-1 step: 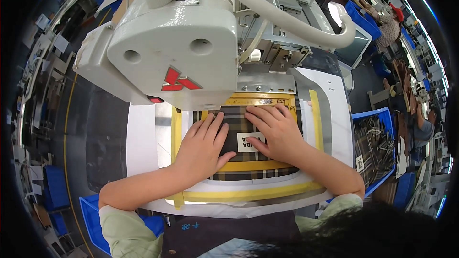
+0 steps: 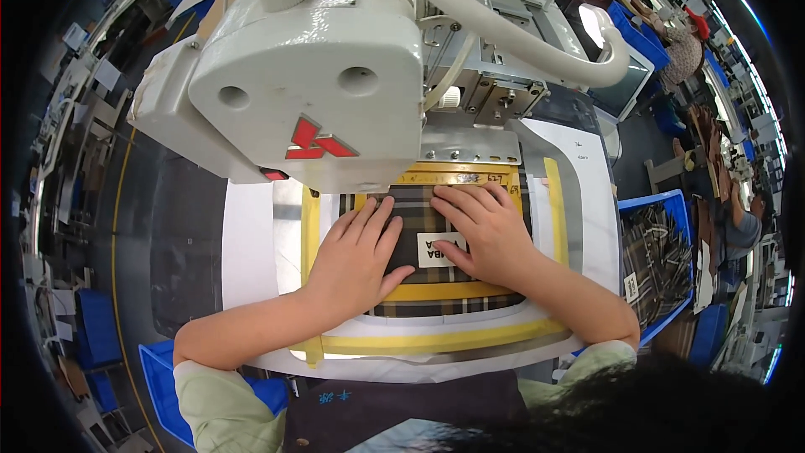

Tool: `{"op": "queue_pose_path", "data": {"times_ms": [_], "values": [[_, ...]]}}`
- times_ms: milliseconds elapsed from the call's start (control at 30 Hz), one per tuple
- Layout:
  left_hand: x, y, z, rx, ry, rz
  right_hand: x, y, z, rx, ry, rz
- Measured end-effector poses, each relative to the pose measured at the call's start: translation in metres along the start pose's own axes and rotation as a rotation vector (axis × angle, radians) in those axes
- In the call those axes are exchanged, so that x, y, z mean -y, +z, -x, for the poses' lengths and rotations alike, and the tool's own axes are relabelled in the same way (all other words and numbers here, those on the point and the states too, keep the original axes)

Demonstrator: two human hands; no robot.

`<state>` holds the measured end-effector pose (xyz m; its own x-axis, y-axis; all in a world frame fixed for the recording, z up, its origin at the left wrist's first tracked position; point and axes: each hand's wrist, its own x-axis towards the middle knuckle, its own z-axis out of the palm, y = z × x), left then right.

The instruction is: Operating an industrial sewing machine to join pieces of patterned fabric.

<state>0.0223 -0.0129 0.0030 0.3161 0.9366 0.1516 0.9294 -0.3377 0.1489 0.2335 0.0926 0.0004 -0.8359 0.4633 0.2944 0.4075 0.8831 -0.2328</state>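
Note:
A piece of dark plaid fabric [image 2: 409,239] lies framed by a yellow clamp frame [image 2: 444,291] beneath the head of a white industrial sewing machine [image 2: 310,92]. My left hand [image 2: 356,256] rests palm down on the fabric's left side, fingers spread and thumb pointing right. On the right side my right hand [image 2: 486,231] lies flat, its fingers stretched toward the machine. Its thumb touches a white printed label [image 2: 434,250] and covers part of it. Neither hand grips anything. The needle area is hidden behind the machine head.
Yellow tape [image 2: 444,340] edges the white work surface [image 2: 249,243]. At the right stands a blue bin [image 2: 689,243] heaped with plaid pieces [image 2: 654,256]; another blue bin [image 2: 159,377] sits at the lower left. A thick white hose [image 2: 528,42] arches over the machine. People work farther right.
The view has shifted very slightly, so the machine head appears a little to the right. Both hands stay in place on the fabric.

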Motion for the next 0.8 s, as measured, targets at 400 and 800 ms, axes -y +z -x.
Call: {"op": "queue_pose_path", "data": {"times_ms": [400,800], "values": [[0.059,0.011,-0.011,-0.351,-0.426,0.771,-0.004,0.001,-0.006,-0.034,-0.002,-0.03],[0.066,0.02,-0.031,-0.315,-0.376,0.705,0.034,-0.069,-0.066,-0.45,0.089,-0.526]]}}
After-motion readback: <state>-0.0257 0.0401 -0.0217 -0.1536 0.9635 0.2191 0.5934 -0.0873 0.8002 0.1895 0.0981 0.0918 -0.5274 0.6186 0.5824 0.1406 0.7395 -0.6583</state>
